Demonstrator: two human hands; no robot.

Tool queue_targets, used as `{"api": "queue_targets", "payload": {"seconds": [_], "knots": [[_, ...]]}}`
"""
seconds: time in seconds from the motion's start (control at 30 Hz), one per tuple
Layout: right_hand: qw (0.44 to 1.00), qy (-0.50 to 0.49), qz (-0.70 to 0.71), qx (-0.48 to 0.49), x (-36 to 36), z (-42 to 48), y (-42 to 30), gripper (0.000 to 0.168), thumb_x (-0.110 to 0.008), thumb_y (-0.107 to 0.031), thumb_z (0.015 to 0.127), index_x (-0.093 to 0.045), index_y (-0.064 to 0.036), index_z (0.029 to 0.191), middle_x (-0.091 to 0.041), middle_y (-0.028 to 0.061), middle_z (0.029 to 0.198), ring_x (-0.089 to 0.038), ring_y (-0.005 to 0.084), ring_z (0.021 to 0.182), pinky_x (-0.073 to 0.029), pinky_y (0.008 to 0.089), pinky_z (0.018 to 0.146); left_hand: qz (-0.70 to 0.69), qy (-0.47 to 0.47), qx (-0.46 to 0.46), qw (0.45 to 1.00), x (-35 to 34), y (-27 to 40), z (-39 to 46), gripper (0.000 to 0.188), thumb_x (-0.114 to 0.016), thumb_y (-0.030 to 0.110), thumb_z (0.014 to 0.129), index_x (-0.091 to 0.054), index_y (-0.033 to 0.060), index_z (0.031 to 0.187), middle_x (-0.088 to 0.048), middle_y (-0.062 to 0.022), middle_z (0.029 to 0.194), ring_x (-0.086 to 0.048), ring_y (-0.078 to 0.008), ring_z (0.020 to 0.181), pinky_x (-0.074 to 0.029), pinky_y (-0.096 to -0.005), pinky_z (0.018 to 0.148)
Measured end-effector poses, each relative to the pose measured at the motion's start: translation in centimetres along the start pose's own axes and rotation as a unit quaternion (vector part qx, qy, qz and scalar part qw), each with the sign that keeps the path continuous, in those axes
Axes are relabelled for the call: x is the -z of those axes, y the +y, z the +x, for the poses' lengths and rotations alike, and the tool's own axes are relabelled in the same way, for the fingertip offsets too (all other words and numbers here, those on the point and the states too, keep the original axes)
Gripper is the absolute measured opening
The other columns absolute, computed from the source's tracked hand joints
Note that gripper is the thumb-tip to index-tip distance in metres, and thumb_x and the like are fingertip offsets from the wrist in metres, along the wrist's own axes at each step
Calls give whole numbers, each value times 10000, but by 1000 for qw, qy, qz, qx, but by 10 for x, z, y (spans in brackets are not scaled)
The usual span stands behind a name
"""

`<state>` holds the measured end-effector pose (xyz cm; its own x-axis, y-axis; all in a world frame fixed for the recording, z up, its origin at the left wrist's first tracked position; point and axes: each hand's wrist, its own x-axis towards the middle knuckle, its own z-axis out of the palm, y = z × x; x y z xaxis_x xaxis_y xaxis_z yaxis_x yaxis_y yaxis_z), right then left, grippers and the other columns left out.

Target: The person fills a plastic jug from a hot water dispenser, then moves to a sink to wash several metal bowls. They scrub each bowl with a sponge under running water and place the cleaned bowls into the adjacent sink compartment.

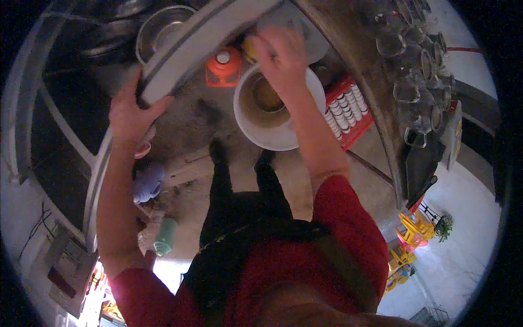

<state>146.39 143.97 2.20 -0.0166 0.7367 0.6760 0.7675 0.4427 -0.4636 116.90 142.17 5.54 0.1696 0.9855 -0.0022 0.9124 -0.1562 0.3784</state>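
Note:
My left hand [132,108] is at the lower end of a pale, bar-like edge [204,51], with the thumb on one side and the fingers on the other. Motion blurs my right hand [284,53], which is raised above the far rim of a white bucket [267,137]. Its fingers are bent, and whether they hold anything is unclear. The bucket stands on the floor, brownish inside with a dark yellow-brown round bottom or content. Behind my right hand shows a pale, rounded thing [320,43], partly covered. An orange-red jug [229,70] with a white cap stands left of the bucket.
A red crate [359,133] holds rows of white cylindrical items. Several glass mugs [412,90] stand beyond a brown edge [369,88] on the right. Metal pans [141,41] lie upper left. A bluish plastic jug [148,182] and green bottle [166,233] are below my left arm.

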Motion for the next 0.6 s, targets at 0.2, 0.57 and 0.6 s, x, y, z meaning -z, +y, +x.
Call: {"api": "queue_targets", "payload": {"seconds": [0.2,0.57,0.6], "knots": [[823,-410,-153,-362,6,-367,191,289,-613,-317,804,-597,-55,924,-615,152,936,-598,317,781,-459,405,760,-34,-14,21,999,-9,12,0,787,-736,270,615,-420,50,1302,-522,-166,1216,-514,-256,1109,-392,-332,940],[588,-293,42,-753,-118,-580,359,451,-652,-294,739,-544,-58,1109,-575,171,1042,-564,333,880,-453,423,792,48,-20,-7,999,19,-95,-33,877,-525,553,764,-264,-35,1359,-269,-192,1408,-261,-316,1300,-178,-427,1070],[560,-242,60,-790,-124,-587,360,456,-654,-287,735,-543,-54,1110,-574,171,1043,-561,333,890,-453,422,796,71,-12,-21,997,28,-109,-38,874,-512,558,770,-258,-33,1362,-262,-193,1410,-252,-315,1304,-176,-431,1070]]}}
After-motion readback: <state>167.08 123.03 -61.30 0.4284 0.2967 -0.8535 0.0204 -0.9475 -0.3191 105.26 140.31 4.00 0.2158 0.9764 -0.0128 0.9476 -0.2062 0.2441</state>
